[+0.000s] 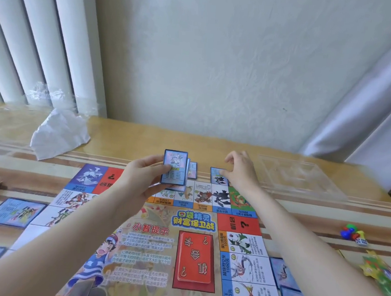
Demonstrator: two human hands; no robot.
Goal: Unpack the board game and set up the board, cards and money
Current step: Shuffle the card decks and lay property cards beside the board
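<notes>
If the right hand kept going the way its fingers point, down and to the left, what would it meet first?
Probably the blue card lying at the board's far edge; the right hand's fingertips already seem to touch it, though depth is unclear.

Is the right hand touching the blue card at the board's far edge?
Touching. The head view shows the right hand with fingertips on the blue card lying flat beyond the board.

It looked like a room in a home. A glossy wooden desk (126,131) stood against a pale wallpapered wall (219,57). Long curtains (35,44) hung at ten o'clock.
</notes>
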